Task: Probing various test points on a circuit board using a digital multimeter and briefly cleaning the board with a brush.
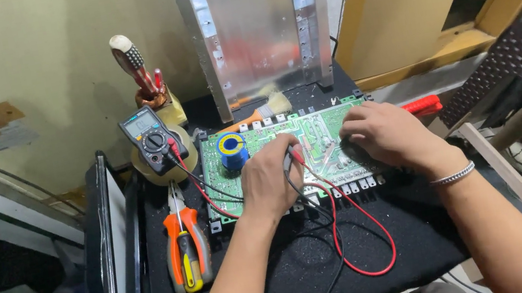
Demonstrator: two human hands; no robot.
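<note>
Centre frame: left hand (272,179) pinching test probes (293,157) on circuit board (253,142); right hand (384,133) flat, fingers spread, holding nothing; multimeter (150,139) upper left.

hands: 2, left (272,179) and right (384,134), both on circuit board (322,130) | circuit boards: 1 | multimeters: 1 (148,140), left of board | pliers: 1 (183,242), left of board | brushes: 1 (266,107), behind board
</note>
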